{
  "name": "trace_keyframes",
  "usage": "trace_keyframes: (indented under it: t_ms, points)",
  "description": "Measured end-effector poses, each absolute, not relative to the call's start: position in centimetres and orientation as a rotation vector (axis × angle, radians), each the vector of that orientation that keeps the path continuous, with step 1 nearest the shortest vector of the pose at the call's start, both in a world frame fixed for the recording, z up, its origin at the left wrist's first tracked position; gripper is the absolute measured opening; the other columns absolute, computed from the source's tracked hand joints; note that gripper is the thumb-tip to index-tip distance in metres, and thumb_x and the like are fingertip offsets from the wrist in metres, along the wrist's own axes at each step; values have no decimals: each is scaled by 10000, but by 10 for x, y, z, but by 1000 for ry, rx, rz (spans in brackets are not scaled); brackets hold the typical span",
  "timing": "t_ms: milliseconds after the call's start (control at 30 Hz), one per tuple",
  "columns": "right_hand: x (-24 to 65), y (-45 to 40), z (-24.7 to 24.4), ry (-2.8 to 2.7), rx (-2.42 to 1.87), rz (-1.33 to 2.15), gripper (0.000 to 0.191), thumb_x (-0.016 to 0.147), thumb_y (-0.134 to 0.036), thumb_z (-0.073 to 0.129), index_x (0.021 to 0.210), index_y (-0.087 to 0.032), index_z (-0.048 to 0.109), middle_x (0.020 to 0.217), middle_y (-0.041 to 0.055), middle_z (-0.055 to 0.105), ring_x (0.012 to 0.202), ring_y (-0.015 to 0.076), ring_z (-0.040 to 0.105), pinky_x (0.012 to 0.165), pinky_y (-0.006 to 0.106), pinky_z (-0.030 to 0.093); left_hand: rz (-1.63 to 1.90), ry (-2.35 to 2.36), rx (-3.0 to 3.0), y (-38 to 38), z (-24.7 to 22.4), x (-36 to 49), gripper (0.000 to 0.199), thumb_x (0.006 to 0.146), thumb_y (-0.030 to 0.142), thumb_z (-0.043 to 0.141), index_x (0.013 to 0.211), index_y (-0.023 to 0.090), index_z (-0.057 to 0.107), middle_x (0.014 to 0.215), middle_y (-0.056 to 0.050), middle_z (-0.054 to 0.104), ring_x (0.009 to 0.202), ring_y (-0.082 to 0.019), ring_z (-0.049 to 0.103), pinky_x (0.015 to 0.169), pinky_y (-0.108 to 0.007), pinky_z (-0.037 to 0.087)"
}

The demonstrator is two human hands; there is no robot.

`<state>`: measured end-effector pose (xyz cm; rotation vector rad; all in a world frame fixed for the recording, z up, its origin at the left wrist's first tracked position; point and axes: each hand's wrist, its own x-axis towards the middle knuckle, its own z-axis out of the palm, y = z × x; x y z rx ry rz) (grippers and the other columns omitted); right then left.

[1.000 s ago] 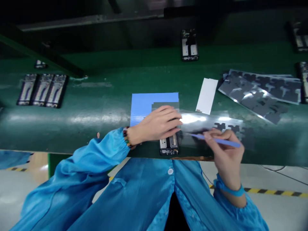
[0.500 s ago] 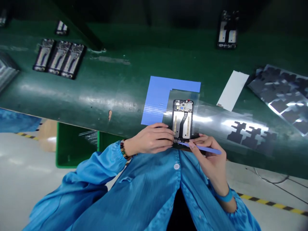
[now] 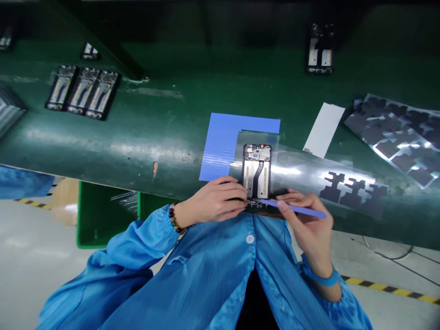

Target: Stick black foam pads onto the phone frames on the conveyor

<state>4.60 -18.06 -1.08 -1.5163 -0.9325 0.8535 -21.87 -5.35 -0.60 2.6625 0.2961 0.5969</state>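
The green workbench [image 3: 165, 105] extended beneath both hands. The left hand [image 3: 213, 201] lay with curled fingers over the lower left edge of the open phone chassis [image 3: 250, 178]; its hidden fingertips left any grip undeterminable. The right hand [image 3: 311, 229] gripped the slim blue tool [image 3: 307, 211], whose tip reached the chassis's lower end; exact tip contact was indistinct. One second earlier, the left hand had covered the chassis's upper portion, now exposed. The chassis showed silver panels and a black central flex strip. Beyond the left hand lay the blue sheet [image 3: 220, 137]; beyond the right, the white card [image 3: 324, 130].
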Motion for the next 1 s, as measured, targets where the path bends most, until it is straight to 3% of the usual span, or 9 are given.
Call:
trace_keyframes:
  t_ms: [133,267,400,500,667,800,933,1000]
  points:
    - [101,-183,-9,-637,-1603,539,387,806,-395,1015,887,-256,663,959,9,823,958,249,851,1144,569,651,541,150,2711,-36,9,-182,137,1093,356,751,1073,237,816,1252,-28,839,1153,-205,777,1119,-407,565]
    - [158,-193,-12,-502,-1687,301,396,744,-386,1047,811,-285,670,889,7,788,923,268,826,1108,546,666,390,-53,2852,-20,17,-116,353,1144,523,649,1216,204,784,1496,-101,752,1359,-265,711,1195,-425,512]
    - [182,-200,-19,-458,-1712,232,435,684,-382,1070,761,-295,651,825,3,775,872,269,805,1103,548,657,258,-136,2919,-14,11,-68,587,1089,674,673,1400,179,720,1668,-136,630,1519,-335,605,1245,-463,452]
    - [183,-197,-22,-483,-1739,306,457,705,-437,1049,803,-285,630,859,-7,793,879,257,808,1140,579,635,233,-137,2906,-16,4,-56,701,1065,743,661,1469,171,688,1660,-142,639,1512,-356,602,1224,-471,449]
    - [188,-176,-15,-482,-1612,395,452,667,-350,1042,764,-298,604,761,-34,735,811,232,781,1025,486,673,251,-112,2864,-24,-1,-53,682,1018,693,771,1427,151,711,1577,-158,693,1421,-347,654,1194,-478,469]
    - [180,-155,-6,-498,-1423,342,424,667,-248,1006,729,-299,589,640,-69,618,743,194,738,926,387,677,314,-114,2812,-15,2,-64,578,1068,644,724,1406,175,733,1576,-144,701,1453,-318,650,1249,-457,443]
    - [136,-145,-1,-545,-1433,349,442,712,-292,1005,762,-271,567,680,-90,640,771,180,750,969,419,687,347,110,2812,25,9,-106,301,1151,388,650,1364,193,735,1439,-102,777,1303,-260,712,1164,-424,466]
    - [108,-143,-2,-552,-1473,431,446,755,-311,1004,786,-256,563,747,-75,702,847,182,781,1058,466,674,357,305,2775,48,10,-133,289,1133,382,680,1349,197,733,1379,-97,799,1251,-274,715,1079,-432,480]
